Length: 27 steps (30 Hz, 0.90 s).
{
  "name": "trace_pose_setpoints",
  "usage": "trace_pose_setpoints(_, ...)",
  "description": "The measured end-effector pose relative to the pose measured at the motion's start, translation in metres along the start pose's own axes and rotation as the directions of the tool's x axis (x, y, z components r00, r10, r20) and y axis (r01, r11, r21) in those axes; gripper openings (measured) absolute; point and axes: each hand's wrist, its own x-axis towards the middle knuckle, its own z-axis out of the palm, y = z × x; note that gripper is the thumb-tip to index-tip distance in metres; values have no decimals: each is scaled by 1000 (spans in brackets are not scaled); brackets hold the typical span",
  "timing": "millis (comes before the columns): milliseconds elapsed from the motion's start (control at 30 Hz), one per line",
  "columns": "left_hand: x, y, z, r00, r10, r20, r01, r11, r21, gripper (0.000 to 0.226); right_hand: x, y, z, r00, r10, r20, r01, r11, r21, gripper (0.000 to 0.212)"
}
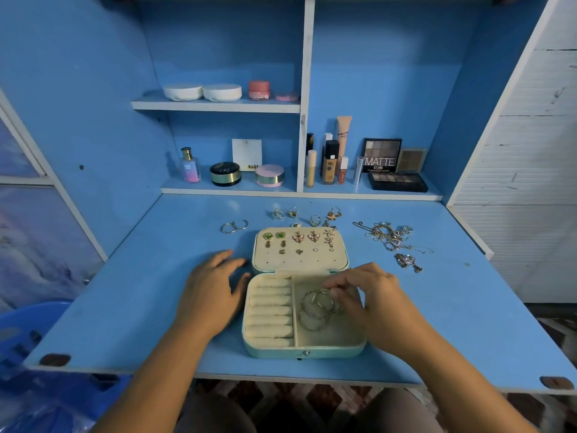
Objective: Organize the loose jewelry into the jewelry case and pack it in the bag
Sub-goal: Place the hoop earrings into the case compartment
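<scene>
**Thin hoops in a padded case**

The velvet-lined jewelry case [304, 348] lies open on the blue desk [125, 307] and is touched by the left hand [209, 292] with straight fingers. Thin round metal hoops [312, 320] in its right compartment are pinched by the bent fingers of the right hand [371, 295].

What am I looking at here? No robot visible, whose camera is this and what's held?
No machine: a person works bare-handed, and the single picture comes from a camera on their head, looking down. On the blue desk lies an open jewelry case, earrings pinned in its lid. The left hand lies flat beside the case. The right hand has its fingertips at some hoop earrings in the right compartment; whether it grips them is unclear. Loose rings lie behind the case, tangled chains to its right.
</scene>
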Motion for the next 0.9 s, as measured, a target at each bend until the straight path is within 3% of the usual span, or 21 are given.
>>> trace_pose_setpoints(167, -1, -1, -1, 1000, -1, 0, 1, 1000, -11, 37, 8, 4, 9, 995, -85, 49, 93, 976, -198, 13)
trace_pose_setpoints(267, -1, -1, -1, 1000, -8, 3, 8, 1000, -13, 38, 8, 10, 8, 988, -132, -84, 125, 988, -87, 21)
trace_pose_setpoints(367, -1, -1, -1, 1000, -9, 6, 9, 1000, -21, 39, 13, 22, 0, 974, -87, -208, 82, 996, -30, 27)
trace_pose_setpoints(467, -2, -1, 0, 1000, -4, 9, 4, 1000, -13, 39, 17, 46, 0, 996, 71, -51, -76, 992, -101, 38)
trace_pose_setpoints(600, 0, -2, -1, 1000, 10, -1, -10, 1000, -23, 38, 16, 61, 13, 995, 67, 72, -39, 941, -335, 51)
trace_pose_setpoints(700, 3, 0, -3, 999, 44, -16, -44, 999, -19, 36, 17, 65, 15, 994, 90, 68, -57, 922, -384, 72)
trace_pose_setpoints(800, 20, -4, -11, 999, 22, 34, -22, 1000, 12, 34, 14, 67, 14, 995, 102, 17, -88, 920, -382, 62)
trace_pose_setpoints(900, 54, -11, -25, 995, -75, 70, 81, 993, -83, 36, 13, 66, 14, 991, 128, -37, -133, 933, -333, 52)
